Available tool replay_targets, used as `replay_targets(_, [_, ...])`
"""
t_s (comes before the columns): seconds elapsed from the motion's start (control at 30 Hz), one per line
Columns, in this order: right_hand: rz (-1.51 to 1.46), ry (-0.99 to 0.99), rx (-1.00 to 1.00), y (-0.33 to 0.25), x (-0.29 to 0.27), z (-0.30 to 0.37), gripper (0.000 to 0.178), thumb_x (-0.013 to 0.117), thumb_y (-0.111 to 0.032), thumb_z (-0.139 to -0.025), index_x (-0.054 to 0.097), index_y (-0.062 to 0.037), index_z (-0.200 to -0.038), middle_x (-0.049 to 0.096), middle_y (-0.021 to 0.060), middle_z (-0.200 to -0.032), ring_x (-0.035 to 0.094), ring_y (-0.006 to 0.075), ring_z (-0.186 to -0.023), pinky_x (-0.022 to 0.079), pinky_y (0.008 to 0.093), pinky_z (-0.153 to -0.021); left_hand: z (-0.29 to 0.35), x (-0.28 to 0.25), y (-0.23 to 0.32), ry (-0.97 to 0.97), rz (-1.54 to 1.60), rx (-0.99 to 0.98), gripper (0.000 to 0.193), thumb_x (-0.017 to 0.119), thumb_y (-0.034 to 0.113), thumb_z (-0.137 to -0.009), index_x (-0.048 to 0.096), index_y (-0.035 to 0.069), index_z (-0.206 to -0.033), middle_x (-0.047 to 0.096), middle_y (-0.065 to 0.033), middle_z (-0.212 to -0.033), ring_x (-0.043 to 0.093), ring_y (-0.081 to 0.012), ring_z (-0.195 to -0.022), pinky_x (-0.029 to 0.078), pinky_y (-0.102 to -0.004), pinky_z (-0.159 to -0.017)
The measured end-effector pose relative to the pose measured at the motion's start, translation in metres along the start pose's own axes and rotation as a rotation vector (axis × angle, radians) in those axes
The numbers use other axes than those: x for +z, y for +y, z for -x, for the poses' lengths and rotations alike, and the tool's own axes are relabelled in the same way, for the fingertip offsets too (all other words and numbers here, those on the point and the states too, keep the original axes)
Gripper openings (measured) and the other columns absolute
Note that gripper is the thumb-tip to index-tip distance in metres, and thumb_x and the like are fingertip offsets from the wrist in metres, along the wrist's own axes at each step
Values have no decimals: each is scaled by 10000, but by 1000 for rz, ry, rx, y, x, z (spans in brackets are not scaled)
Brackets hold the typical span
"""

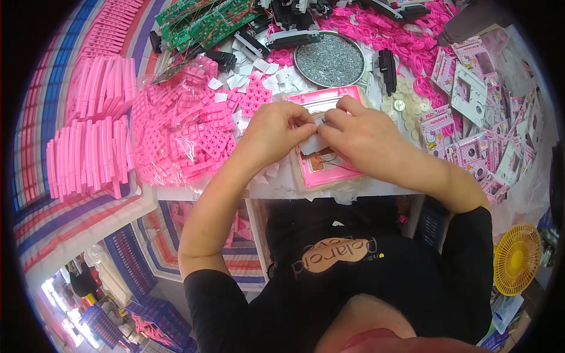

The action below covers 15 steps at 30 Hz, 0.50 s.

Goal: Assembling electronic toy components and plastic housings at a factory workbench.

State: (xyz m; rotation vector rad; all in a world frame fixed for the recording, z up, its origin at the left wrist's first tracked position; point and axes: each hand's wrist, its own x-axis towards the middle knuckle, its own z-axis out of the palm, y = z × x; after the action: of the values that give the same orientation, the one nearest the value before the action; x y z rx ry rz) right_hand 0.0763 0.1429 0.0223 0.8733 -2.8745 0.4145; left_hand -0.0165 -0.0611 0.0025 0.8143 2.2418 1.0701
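A pink rectangular plastic housing point(331, 178) lies at the table's front edge, with thin wires and a brownish part inside. Above it, my left hand point(278, 134) pinches the left side of a small white square piece point(313, 145), which looks like paper or a sticker. My right hand point(366, 136) meets it from the right, fingers bent and closed at the same piece. The fingertips of both hands nearly touch and partly cover the piece and the middle of the housing. Loose white squares point(239, 81) like it lie beyond my left hand.
A round tray of small screws point(296, 59) stands beyond the housing. Left are bagged pink keypads point(176, 135) and stacked pink plastic parts point(88, 156). Green circuit boards point(206, 26) lie at the back. Printed panels point(471, 94) are heaped right, near pale round pieces point(406, 100).
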Motion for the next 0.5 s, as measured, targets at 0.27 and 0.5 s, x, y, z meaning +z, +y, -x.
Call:
replay_targets(0.27, [55,-15,-114,13,-1,0,153,692,-165,-759,684,-61,-871,646,42,-853,603,223,-903,561,332,-660,-9,-3,1,-117,83,-70,160,762,127,-838,735,-19,-897,685,-41,-738,596,-89,-659,490,-277,-611])
replay_targets(0.5, [166,-137,-58,-9,-4,-7,253,668,-158,-746,654,-22,-958,611,50,-897,594,215,-904,558,329,-644,-20,-6,-1,-182,68,-118,141,742,118,-823,732,-13,-876,696,-46,-742,616,-94,-667,499,-280,-614])
